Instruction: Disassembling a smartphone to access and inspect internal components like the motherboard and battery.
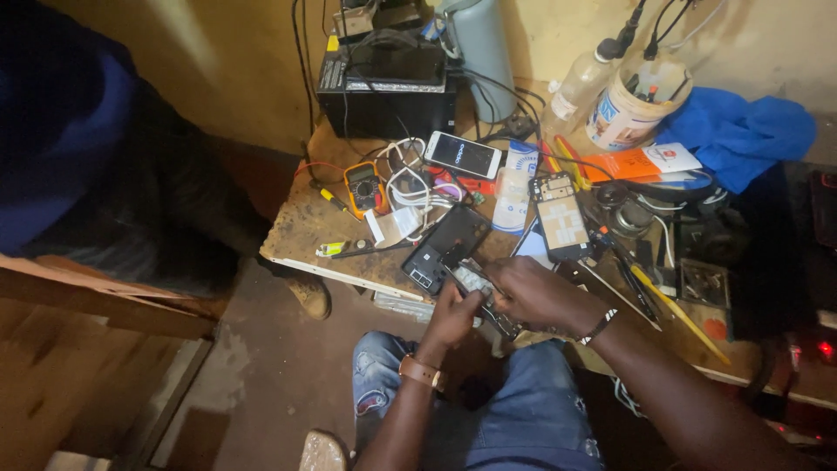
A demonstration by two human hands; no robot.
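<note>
While both hands meet at the near edge of the bench, the scene reads so:

Left hand [452, 316]: closed from below on the near end of an opened phone body [478, 290]; a brown strap sits on its wrist
Right hand [534, 292]: laid over the far end of the same phone body, fingers curled down on it; whether they pinch a tool I cannot tell; a dark band sits on its wrist
Phone body: held between the two hands, tilted, its bare insides facing up; just above the person's jeans [514, 410]
Just beyond the grip: a black back cover [445, 247] lying flat; a second stripped phone [562, 218] to the right of it
Further beyond the grip: a white phone [463, 154] with a dark screen; a yellow multimeter [364, 187] to its left; a black box [386, 87] behind both
Right of the grip: a yellow stick [680, 316] lying aslant on the wooden bench [301, 231]
Far right, well apart: a blue cloth [741, 131]; a white tub [632, 109] of tools
</note>
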